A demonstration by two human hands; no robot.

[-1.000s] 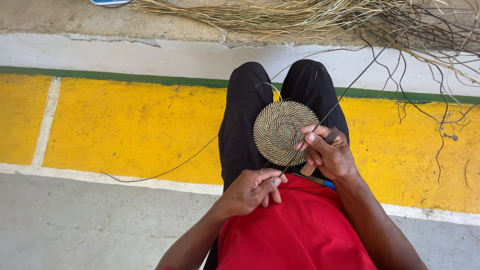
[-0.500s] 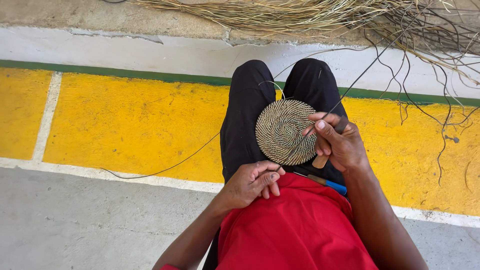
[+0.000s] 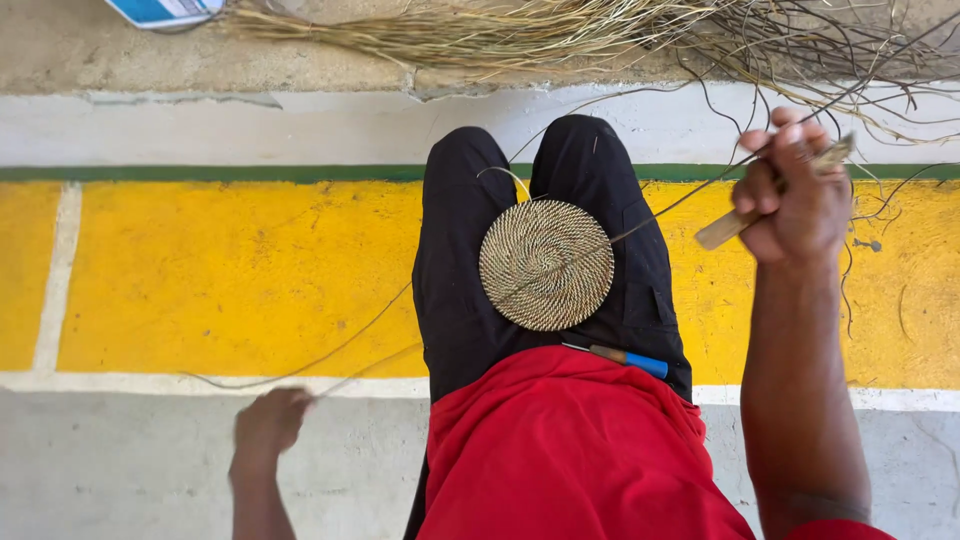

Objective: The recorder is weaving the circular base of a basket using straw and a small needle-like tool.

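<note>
A round coiled woven disc (image 3: 546, 264) of tan and dark fibre rests on my lap, on black trousers. My right hand (image 3: 790, 195) is raised to the right of it, closed on a wooden-handled tool (image 3: 730, 226) and a thin strand (image 3: 672, 205) that runs back to the disc. My left hand (image 3: 268, 425) is low at the left, blurred, by the white line, pinching the end of a long thin fibre (image 3: 330, 360) lying over the yellow floor. A blue-handled tool (image 3: 625, 357) lies on my lap just below the disc.
A bundle of dry straw and dark twigs (image 3: 560, 30) lies along the concrete ledge ahead. A blue and white package (image 3: 165, 10) sits at the top left. The floor is painted yellow with a green stripe and white lines.
My right hand has left the disc and swung up to the right, drawing the strand out. My left hand has moved off my lap, down and left, to the long fibre.
</note>
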